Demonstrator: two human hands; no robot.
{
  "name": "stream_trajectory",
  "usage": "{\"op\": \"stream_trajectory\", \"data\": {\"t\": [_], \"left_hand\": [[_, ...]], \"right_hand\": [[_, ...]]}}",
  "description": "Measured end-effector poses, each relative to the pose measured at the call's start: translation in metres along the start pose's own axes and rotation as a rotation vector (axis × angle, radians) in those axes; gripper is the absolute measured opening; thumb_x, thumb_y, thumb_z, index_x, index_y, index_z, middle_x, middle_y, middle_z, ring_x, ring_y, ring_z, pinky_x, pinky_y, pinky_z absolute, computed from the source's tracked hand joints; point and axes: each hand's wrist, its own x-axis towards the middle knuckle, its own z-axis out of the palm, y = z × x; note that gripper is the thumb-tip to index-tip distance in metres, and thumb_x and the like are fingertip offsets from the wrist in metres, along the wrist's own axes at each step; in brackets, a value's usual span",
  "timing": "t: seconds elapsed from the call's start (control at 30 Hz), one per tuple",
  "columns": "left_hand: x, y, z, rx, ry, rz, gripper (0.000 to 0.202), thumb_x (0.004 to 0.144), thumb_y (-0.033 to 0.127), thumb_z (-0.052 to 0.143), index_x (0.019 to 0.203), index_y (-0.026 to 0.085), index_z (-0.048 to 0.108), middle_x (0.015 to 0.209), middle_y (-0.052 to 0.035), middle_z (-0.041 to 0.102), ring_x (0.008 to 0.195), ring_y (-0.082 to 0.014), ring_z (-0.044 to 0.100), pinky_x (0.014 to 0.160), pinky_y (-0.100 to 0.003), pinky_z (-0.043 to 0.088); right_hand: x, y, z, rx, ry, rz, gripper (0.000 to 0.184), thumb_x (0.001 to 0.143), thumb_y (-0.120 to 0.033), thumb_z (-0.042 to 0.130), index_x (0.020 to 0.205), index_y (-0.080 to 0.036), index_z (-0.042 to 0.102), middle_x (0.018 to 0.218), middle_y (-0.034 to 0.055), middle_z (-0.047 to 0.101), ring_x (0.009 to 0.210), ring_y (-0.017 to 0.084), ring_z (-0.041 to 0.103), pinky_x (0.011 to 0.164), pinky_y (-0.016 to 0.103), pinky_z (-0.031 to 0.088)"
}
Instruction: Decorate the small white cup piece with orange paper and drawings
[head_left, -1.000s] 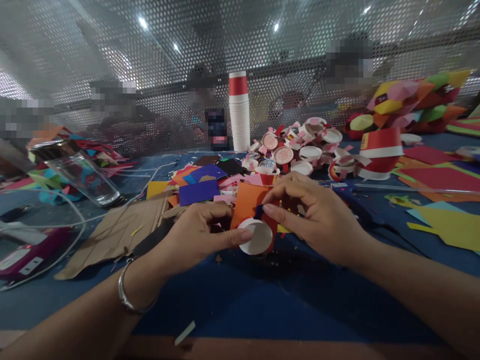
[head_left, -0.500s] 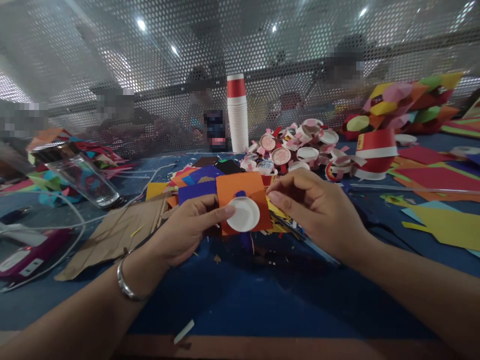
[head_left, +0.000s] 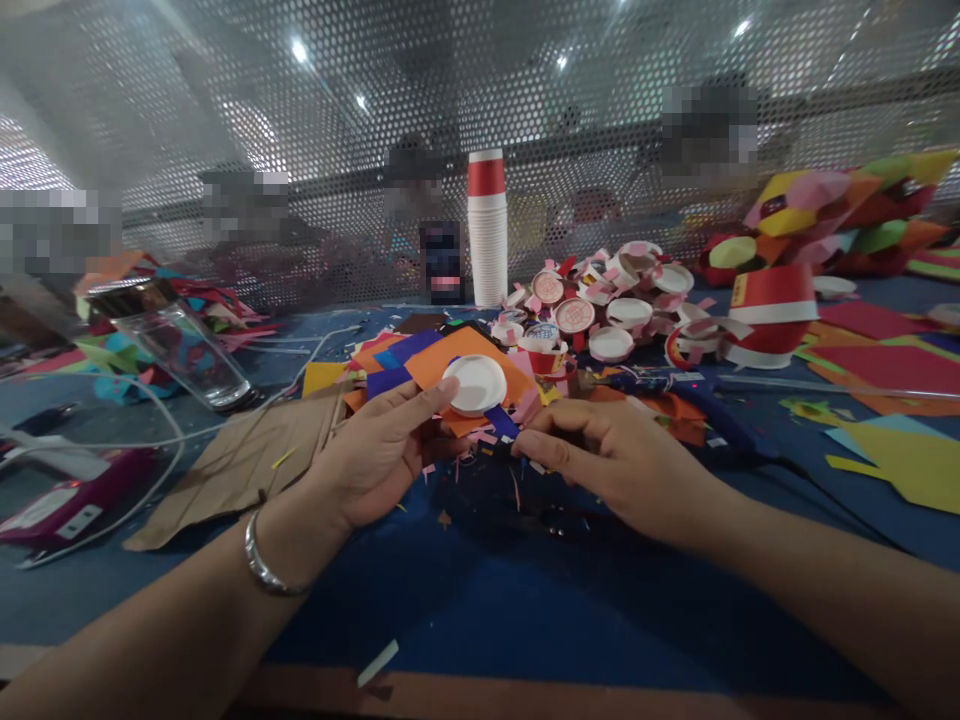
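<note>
My left hand [head_left: 379, 450] is closed on a white round cup bottom [head_left: 474, 384] pressed against an orange paper square [head_left: 450, 365], thumb on the disc's left edge. A strip of purple paper [head_left: 501, 420] shows under the orange sheet. My right hand [head_left: 615, 462] lies low over the blue table [head_left: 525, 600], its fingers pinched together on something small and dark near the paper scraps, which I cannot make out. A silver bangle [head_left: 262, 565] circles my left wrist.
A stack of white cups with a red top [head_left: 487, 235] stands at the back. Cut cup bottoms and rims [head_left: 600, 310] lie in a heap behind my hands. A clear glass [head_left: 176, 350] lies tilted at left, brown cardboard [head_left: 240, 460] beside it. Coloured paper sheets [head_left: 885, 360] cover the right.
My left hand raised the orange paper with the white disc and tilted it flatter. My right hand let go of the piece and dropped to the table, pinching among the scraps.
</note>
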Motion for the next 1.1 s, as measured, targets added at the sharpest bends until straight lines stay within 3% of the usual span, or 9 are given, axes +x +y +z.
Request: {"op": "stream_trajectory", "data": {"t": [0.37,0.67,0.83,0.97,1.1], "left_hand": [[-0.002,-0.005,0.003,0.116,-0.089,0.006,0.020,0.087,0.029,0.081,0.104,0.018,0.080,0.106,-0.0076,0.081,0.081,-0.0161,0.072,0.064,-0.023,0.063],[-0.001,-0.002,-0.001,0.118,-0.080,0.041,0.032,0.086,0.034,0.083,0.113,0.019,0.078,0.109,-0.0091,0.080,0.078,-0.0161,0.072,0.061,-0.023,0.062],[0.000,0.001,-0.001,0.058,-0.030,0.043,0.021,0.085,0.025,0.082,0.104,0.017,0.079,0.100,-0.0072,0.081,0.071,-0.0141,0.070,0.059,-0.023,0.061],[0.003,0.003,-0.003,0.033,0.033,0.086,0.010,0.085,0.018,0.081,0.094,0.016,0.079,0.095,-0.0064,0.081,0.072,-0.0144,0.071,0.061,-0.023,0.061],[0.007,0.002,-0.008,0.084,0.044,0.095,0.013,0.082,0.019,0.084,0.093,0.016,0.078,0.100,-0.0073,0.080,0.074,-0.0142,0.071,0.064,-0.024,0.061]], "right_hand": [[0.001,-0.001,0.002,0.068,-0.018,0.014,0.040,0.098,-0.052,0.060,0.075,-0.021,0.066,0.061,-0.0049,0.049,0.055,0.011,0.044,0.051,0.026,0.031],[0.003,-0.003,0.001,0.016,-0.024,0.014,0.044,0.100,-0.052,0.056,0.070,-0.021,0.060,0.061,-0.0047,0.050,0.054,0.011,0.044,0.052,0.027,0.032],[0.002,0.001,-0.005,0.016,0.001,0.050,0.044,0.098,-0.056,0.060,0.073,-0.020,0.064,0.060,-0.0044,0.051,0.056,0.012,0.046,0.052,0.027,0.033],[0.001,0.003,-0.014,-0.142,-0.020,-0.015,0.031,0.099,-0.044,0.061,0.083,-0.020,0.070,0.076,0.0005,0.066,0.070,0.015,0.058,0.061,0.027,0.042],[-0.002,0.002,-0.016,-0.342,-0.181,-0.037,0.016,0.095,-0.030,0.065,0.083,-0.020,0.071,0.074,0.0012,0.070,0.063,0.014,0.059,0.057,0.027,0.043]]}}
